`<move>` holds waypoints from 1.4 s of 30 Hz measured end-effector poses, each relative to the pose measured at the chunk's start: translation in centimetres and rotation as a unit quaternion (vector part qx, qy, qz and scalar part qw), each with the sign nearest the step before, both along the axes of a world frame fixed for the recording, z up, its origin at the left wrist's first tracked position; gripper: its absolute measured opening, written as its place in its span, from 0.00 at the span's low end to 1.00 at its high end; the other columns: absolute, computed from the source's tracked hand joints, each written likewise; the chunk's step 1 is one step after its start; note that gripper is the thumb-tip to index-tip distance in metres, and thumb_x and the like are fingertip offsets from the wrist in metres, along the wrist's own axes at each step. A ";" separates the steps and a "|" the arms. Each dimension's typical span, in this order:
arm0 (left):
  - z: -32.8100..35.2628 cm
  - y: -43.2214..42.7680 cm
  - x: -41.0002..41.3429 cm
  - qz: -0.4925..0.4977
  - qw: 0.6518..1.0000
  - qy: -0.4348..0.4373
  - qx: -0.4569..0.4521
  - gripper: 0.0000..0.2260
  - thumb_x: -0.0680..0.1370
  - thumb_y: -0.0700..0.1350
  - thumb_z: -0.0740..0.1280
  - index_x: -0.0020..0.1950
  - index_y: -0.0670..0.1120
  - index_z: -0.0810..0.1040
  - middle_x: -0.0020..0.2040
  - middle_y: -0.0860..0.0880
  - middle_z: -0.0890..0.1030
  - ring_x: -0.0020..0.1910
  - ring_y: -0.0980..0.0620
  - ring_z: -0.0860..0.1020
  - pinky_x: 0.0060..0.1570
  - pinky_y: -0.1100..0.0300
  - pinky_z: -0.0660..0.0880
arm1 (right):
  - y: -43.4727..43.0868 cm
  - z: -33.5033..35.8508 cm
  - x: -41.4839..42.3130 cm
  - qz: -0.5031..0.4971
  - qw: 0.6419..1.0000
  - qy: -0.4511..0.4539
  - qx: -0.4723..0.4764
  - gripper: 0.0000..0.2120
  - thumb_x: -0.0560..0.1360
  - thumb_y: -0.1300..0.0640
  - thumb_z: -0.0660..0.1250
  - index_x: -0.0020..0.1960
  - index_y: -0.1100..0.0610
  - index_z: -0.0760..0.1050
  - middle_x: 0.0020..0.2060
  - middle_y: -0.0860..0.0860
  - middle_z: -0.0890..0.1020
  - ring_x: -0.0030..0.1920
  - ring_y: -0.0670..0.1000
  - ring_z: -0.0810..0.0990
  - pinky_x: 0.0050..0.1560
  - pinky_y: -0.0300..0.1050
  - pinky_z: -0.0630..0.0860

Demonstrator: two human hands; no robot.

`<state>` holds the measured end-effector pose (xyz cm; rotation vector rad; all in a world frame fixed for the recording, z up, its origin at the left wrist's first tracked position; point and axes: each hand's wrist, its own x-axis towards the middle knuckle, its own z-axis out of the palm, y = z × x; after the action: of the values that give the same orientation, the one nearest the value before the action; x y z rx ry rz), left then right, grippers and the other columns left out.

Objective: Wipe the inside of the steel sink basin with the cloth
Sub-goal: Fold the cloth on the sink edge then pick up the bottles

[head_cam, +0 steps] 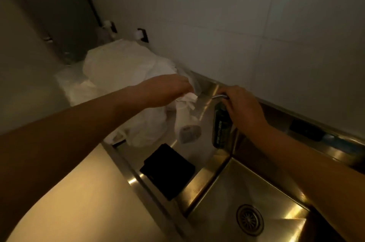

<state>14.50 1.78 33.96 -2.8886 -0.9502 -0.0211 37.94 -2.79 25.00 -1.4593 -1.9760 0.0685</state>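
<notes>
The cloth (188, 98) was not yet in the sink basin (227, 192). It was a small white wad pinched in the fingers of the left hand (167, 87), held up over the steel ledge behind the basin, just beside a heap of white bags (122, 71). The right hand (244, 108) had its fingers curled over the top of a dark bottle (221, 129) standing at the basin's far corner, where a short metal spout (218, 96) stuck out toward the cloth. Whether the hand was pressing down or only steadying the bottle could not be told.

The step looked like loading the cloth with cleaner before wiping. To do it well, the cloth needed to sit right under the spout's tip, so nothing dripped on the ledge or the bags. The bottle wanted a firm downward hold, since it stood close to the basin's edge and could tip in. A flat black pad (167, 170) lay on the ledge nearer the counter (69, 192), clear of both hands. The basin looked bare down to its drain (250, 220), so the wipe could probably start at the walls and work toward it.
</notes>
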 end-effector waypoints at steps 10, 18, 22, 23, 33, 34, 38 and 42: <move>-2.0 10.6 2.0 -0.172 0.978 0.087 0.077 0.11 0.79 0.41 0.63 0.61 0.44 0.77 0.61 0.43 0.77 0.58 0.44 0.76 0.55 0.54 0.72 | 4.5 -0.9 0.6 -0.132 0.989 -0.032 -0.055 0.08 0.78 0.60 0.64 0.56 0.54 0.74 0.49 0.53 0.79 0.47 0.54 0.76 0.44 0.46 0.68; -2.7 17.2 3.5 -0.334 0.907 0.181 0.182 0.16 0.77 0.41 0.67 0.65 0.45 0.72 0.63 0.44 0.74 0.61 0.46 0.73 0.59 0.56 0.71 | 7.4 -1.5 -1.3 -0.211 0.974 -0.062 -0.055 0.09 0.74 0.63 0.66 0.53 0.55 0.73 0.44 0.54 0.78 0.43 0.54 0.76 0.43 0.50 0.76; -3.2 19.3 4.1 -0.359 0.881 0.224 0.212 0.17 0.80 0.42 0.62 0.68 0.46 0.67 0.67 0.45 0.70 0.65 0.47 0.69 0.63 0.57 0.67 | 8.9 -2.1 -2.8 -0.234 0.968 -0.065 -0.067 0.09 0.74 0.64 0.66 0.51 0.54 0.72 0.42 0.50 0.76 0.42 0.53 0.76 0.42 0.48 0.74; -3.4 19.8 4.2 -0.363 0.878 0.227 0.216 0.17 0.80 0.41 0.62 0.69 0.46 0.67 0.67 0.45 0.70 0.65 0.47 0.69 0.63 0.57 0.67 | 9.3 -2.2 -3.1 -0.239 0.966 -0.066 -0.071 0.09 0.74 0.65 0.66 0.51 0.54 0.72 0.42 0.50 0.76 0.43 0.53 0.76 0.43 0.49 0.75; -4.7 24.0 3.4 -0.376 0.879 0.200 0.213 0.19 0.79 0.41 0.63 0.70 0.46 0.67 0.67 0.45 0.70 0.64 0.47 0.70 0.62 0.57 0.68 | 12.8 -3.2 -5.1 -0.258 0.957 -0.032 -0.125 0.14 0.73 0.70 0.62 0.51 0.54 0.73 0.47 0.52 0.76 0.44 0.48 0.72 0.40 0.45 0.71; -4.9 24.3 3.2 -0.377 0.881 0.195 0.211 0.19 0.79 0.41 0.63 0.70 0.46 0.67 0.67 0.45 0.70 0.64 0.47 0.70 0.62 0.57 0.68 | 13.0 -3.3 -5.3 -0.255 0.958 -0.034 -0.131 0.13 0.73 0.70 0.62 0.52 0.54 0.74 0.47 0.52 0.76 0.44 0.49 0.73 0.41 0.47 0.72; -5.6 25.4 2.8 -0.382 0.887 0.174 0.193 0.18 0.79 0.40 0.63 0.69 0.45 0.68 0.66 0.45 0.71 0.63 0.47 0.71 0.59 0.57 0.68 | 13.6 -4.0 -5.8 -0.248 0.957 -0.046 -0.142 0.14 0.72 0.70 0.64 0.52 0.54 0.73 0.46 0.52 0.76 0.45 0.53 0.76 0.44 0.51 0.76; -6.6 26.0 3.1 -0.373 0.897 0.173 0.166 0.19 0.78 0.40 0.64 0.69 0.46 0.67 0.65 0.46 0.71 0.63 0.47 0.70 0.59 0.56 0.68 | 14.1 -4.7 -5.7 -0.260 0.953 -0.036 -0.150 0.15 0.72 0.71 0.63 0.51 0.54 0.74 0.46 0.52 0.76 0.44 0.53 0.75 0.40 0.45 0.72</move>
<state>17.57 27.77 27.37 -2.6079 0.2268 0.2387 32.22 11.30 20.28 -2.1664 -1.6212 0.0862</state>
